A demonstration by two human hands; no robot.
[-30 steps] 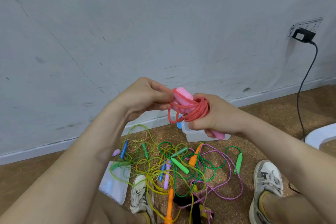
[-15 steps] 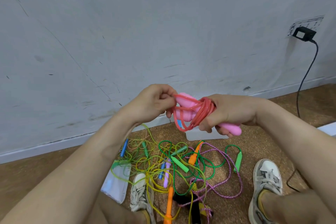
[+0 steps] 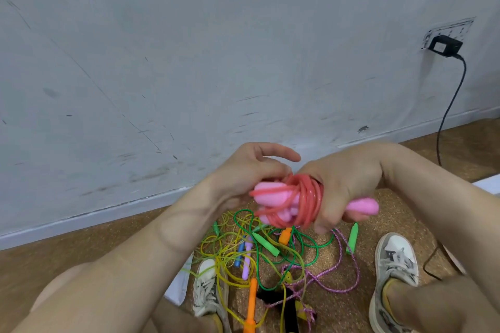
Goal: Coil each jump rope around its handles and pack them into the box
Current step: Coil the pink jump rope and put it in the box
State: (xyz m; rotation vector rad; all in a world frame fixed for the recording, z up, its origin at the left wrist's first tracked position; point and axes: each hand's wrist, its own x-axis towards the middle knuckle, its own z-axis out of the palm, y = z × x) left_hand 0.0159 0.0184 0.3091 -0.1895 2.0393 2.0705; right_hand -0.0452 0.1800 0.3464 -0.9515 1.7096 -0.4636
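My right hand [image 3: 346,186] grips a red jump rope [image 3: 308,197] coiled round its pink handles [image 3: 362,205], one handle end sticking out to the right. My left hand [image 3: 251,170] is against the other handle ends, upper fingers stretched out over the bundle, and seems to hold a red strand that crosses those ends; the view is blurred there. Below on the floor lies a tangle of jump ropes [image 3: 270,249]: green, yellow and purple cords with green, orange, blue and purple handles. The box is hidden behind my hands.
My two shoes [image 3: 208,286] [image 3: 395,262] flank the tangle. A white plastic piece [image 3: 177,286] lies by my left leg. A black cable [image 3: 449,105] hangs from a wall plug at the right. The grey wall is close ahead.
Both hands have dropped lower with the bundle. The loose red loop has been drawn tight over the handle ends, and my left fingers have spread out.
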